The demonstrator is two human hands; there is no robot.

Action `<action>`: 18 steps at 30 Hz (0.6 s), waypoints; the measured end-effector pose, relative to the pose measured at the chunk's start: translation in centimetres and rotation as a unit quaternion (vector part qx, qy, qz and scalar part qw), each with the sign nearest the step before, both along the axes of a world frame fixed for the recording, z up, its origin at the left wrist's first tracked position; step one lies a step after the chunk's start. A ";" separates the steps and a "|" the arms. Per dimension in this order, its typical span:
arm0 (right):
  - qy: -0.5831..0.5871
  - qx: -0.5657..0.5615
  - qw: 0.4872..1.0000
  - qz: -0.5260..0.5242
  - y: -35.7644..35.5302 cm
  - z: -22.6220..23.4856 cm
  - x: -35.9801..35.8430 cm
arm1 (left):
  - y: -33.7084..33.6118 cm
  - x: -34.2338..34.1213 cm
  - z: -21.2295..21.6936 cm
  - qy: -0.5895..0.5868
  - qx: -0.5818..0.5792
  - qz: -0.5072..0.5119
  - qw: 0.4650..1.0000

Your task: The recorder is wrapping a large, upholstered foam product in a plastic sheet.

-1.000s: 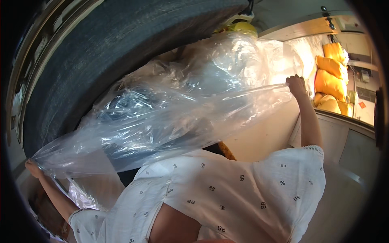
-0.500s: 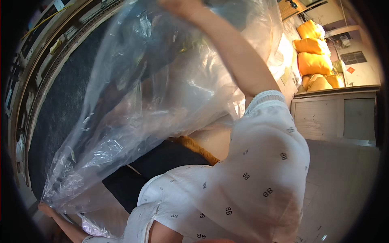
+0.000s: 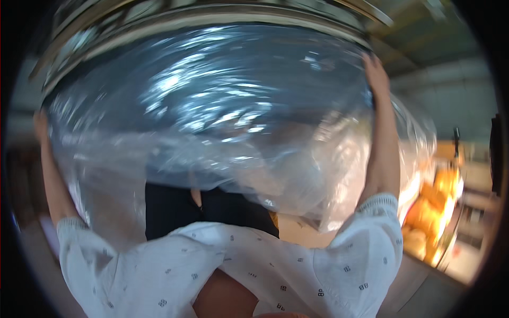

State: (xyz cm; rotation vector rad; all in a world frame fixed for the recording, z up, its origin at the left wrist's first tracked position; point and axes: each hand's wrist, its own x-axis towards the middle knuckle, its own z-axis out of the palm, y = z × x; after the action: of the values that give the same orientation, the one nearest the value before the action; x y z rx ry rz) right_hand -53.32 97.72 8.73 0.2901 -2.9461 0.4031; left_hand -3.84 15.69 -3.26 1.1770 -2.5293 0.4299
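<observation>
A large clear plastic sheet [image 3: 212,153], wrinkled and shiny, stretches between my two raised, widely spread arms. My left hand [image 3: 41,124] is blurred at the far left, closed at the sheet's left side. On the right, my right hand [image 3: 376,74] is closed on the sheet at the far right corner of a dark flat surface [image 3: 238,40], which shows through the plastic. More of the sheet hangs beyond my right forearm. Its near part drapes in front of my dark trousers [image 3: 228,209].
A pale curved-looking rail [image 3: 212,21] runs along the far edge of the dark surface, with blurred frame parts behind it. At the right are stacked orange-yellow sacks [image 3: 424,222]. Pale floor [image 3: 302,230] shows near my right elbow.
The view has swung round, so the dark surface now lies straight ahead. My right arm has moved out to the right, my left hand appears higher, and the sheet is spread wider over the surface.
</observation>
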 end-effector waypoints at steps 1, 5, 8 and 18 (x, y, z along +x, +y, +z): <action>-0.021 0.008 1.000 0.003 0.0 -0.4 -1.6 | 0.6 -2.3 3.5 0.048 0.079 0.040 0.995; -0.051 0.005 0.994 0.101 5.8 -3.1 -10.9 | 0.2 6.4 5.7 0.166 -0.060 0.046 0.983; 0.269 0.283 0.919 0.062 -4.7 2.4 -0.4 | 6.2 0.7 7.5 0.378 0.074 0.049 0.922; -0.427 -0.214 0.651 0.591 -33.8 2.6 40.8 | 2.9 4.1 8.0 0.435 0.068 0.063 0.896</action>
State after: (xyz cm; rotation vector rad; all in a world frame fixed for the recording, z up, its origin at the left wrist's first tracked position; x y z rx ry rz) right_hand -12.48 63.95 11.36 2.5385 -2.6123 1.7156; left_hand 0.27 18.59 4.75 1.2167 -1.7194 -0.2305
